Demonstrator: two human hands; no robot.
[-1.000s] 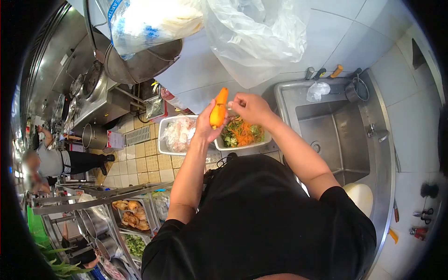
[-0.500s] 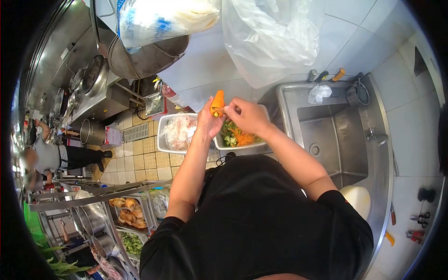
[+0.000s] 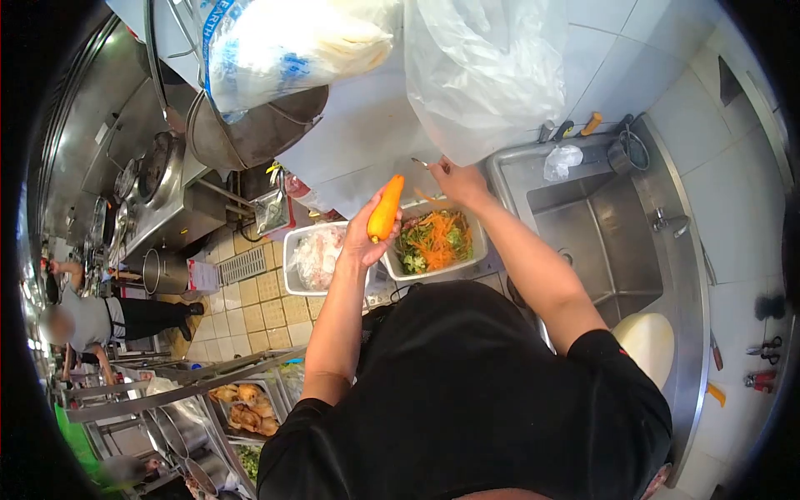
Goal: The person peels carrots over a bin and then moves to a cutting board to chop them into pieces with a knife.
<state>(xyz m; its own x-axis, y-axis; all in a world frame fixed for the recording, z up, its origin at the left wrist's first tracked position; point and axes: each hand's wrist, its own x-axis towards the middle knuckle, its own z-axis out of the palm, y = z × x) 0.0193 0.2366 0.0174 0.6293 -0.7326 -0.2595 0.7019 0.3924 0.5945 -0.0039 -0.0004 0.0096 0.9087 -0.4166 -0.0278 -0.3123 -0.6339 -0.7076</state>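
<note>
The person's left hand (image 3: 364, 242) has its grip closed round the lower end of a carrot (image 3: 386, 208). The carrot is held up on a slant, tip pointing far, above the gap between two white tubs on the table (image 3: 492, 268). The palm hides the butt of the carrot, so I can't see how long it is.

The right hand (image 3: 458, 183) is farther off and a little to the right, past the far rim of the right tub. Its grip is pinched on a thin metal tool (image 3: 421, 163). Only a short sliver pokes out to the left of the fingers, too small to say what tool it is.

The right tub (image 3: 472, 260) holds shredded carrot and something green. The left tub (image 3: 289, 258) holds a pale pinkish mass that I can't make out.

To the right lies a steel sink (image 3: 600, 225), with a white rounded thing (image 3: 648, 342) at its near end, partly hidden behind the person's shoulder. A clear plastic bag (image 3: 483, 67) hangs at the far side, its top cut off by the frame. Left of it a second bag (image 3: 283, 42) sits on a big metal pot (image 3: 250, 125).

Far left, a co-worker (image 3: 83, 321) bends over another station, small and warped at the picture's rim. The person's black shirt covers everything near.
</note>
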